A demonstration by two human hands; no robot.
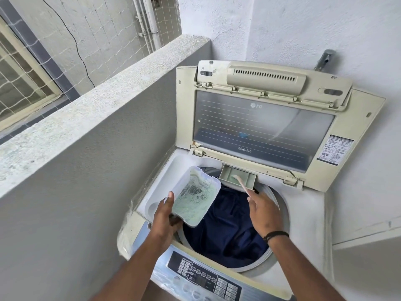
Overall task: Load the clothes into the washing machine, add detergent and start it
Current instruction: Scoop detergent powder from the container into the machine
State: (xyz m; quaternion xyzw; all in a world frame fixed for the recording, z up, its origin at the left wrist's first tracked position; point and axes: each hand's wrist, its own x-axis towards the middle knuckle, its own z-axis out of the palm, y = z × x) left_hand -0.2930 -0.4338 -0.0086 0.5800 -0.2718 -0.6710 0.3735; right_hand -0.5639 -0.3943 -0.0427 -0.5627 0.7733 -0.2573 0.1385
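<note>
A top-loading washing machine [308,218] stands with its lid [260,127] raised. Dark blue clothes [230,224] lie in the drum. My left hand [167,220] grips a clear plastic tub [195,196] of pale green detergent powder, tilted over the drum's left side. My right hand [264,213] holds a thin pinkish spoon [240,183] whose tip reaches into the open detergent drawer [238,177] at the drum's back rim. A dark band circles my right wrist. The control panel [204,276] runs along the machine's near edge.
A grey concrete parapet wall [91,131] runs close along the machine's left side. White walls close in behind and to the right, with a metal tap [325,59] above the lid. Netting and a neighbouring building show beyond the parapet.
</note>
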